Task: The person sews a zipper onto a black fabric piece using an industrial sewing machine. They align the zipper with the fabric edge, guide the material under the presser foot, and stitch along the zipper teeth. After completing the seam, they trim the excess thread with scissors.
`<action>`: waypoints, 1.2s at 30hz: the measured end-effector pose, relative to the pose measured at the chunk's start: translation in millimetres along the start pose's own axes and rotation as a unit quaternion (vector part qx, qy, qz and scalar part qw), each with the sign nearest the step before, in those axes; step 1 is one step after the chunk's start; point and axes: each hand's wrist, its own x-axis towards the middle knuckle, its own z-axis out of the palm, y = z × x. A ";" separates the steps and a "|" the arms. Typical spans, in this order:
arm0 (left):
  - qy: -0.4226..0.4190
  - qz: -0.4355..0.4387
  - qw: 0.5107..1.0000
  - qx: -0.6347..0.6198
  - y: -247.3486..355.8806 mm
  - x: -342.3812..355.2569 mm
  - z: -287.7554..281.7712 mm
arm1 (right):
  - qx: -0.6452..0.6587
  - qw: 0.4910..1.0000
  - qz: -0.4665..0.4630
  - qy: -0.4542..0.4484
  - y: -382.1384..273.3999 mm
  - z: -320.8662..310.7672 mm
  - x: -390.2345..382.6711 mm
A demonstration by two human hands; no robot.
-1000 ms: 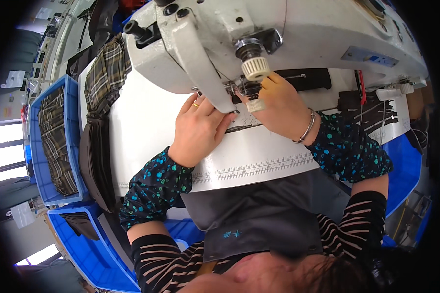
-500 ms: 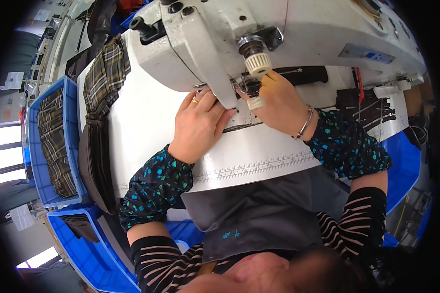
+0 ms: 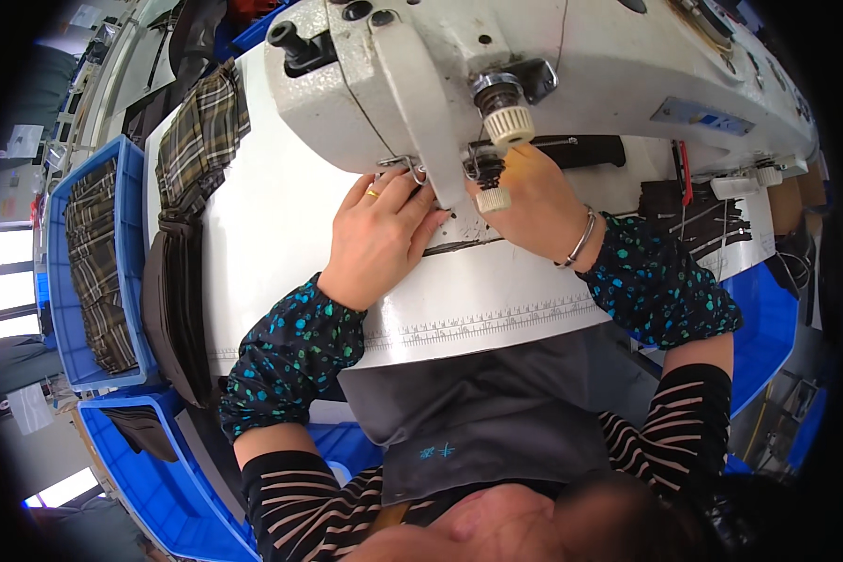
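Observation:
My left hand (image 3: 380, 234), with a ring on one finger, lies on the white table beside the head of a white sewing machine (image 3: 431, 122). Its thumb stands apart from the bent fingers, whose tips are partly hidden under the machine head. Across from it, my right hand (image 3: 534, 208) reaches in behind the machine's cream knobs, which hide its fingers. A dark fabric piece with a zipper (image 3: 581, 152) extends to the right from behind this hand. Between the hands, a narrow dark slot (image 3: 464, 246) crosses the table. What lies under the needle is hidden.
Plaid fabric (image 3: 197, 140) and folded dark brown pieces (image 3: 173, 309) lie along the table's left edge. Blue bins (image 3: 139, 272) stand further left. At right are several dark zippers (image 3: 698, 215) and a red-handled tool (image 3: 686, 173). A printed ruler (image 3: 478, 323) runs along the front edge.
The view has shifted slightly, so the machine head appears a little further right and the table a little further left. Both hands keep nearly the same place and pose.

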 end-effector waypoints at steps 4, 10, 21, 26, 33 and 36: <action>0.006 0.003 1.000 0.004 -0.2 -1.6 3.3 | 0.005 1.000 0.005 0.009 0.0 -0.1 -0.6; 0.016 0.008 1.000 0.003 -0.6 -1.1 1.3 | 0.005 1.000 0.000 0.009 -0.7 -1.1 -0.7; -0.004 -0.007 0.998 0.055 -0.9 -1.8 -6.0 | -0.035 0.998 -0.016 -0.046 -18.9 -11.9 0.0; 0.007 -0.005 1.000 0.018 -1.1 -8.5 -4.5 | 0.023 0.989 -0.060 -0.133 -28.6 -40.9 -1.7; -0.020 -0.002 1.000 0.005 -0.2 -17.2 -2.9 | 0.012 0.997 -0.032 -0.067 -18.0 -21.6 -5.1; -0.028 -0.004 0.999 0.026 5.2 -19.5 -2.4 | 0.009 0.997 -0.021 -0.072 -20.4 -13.9 -13.2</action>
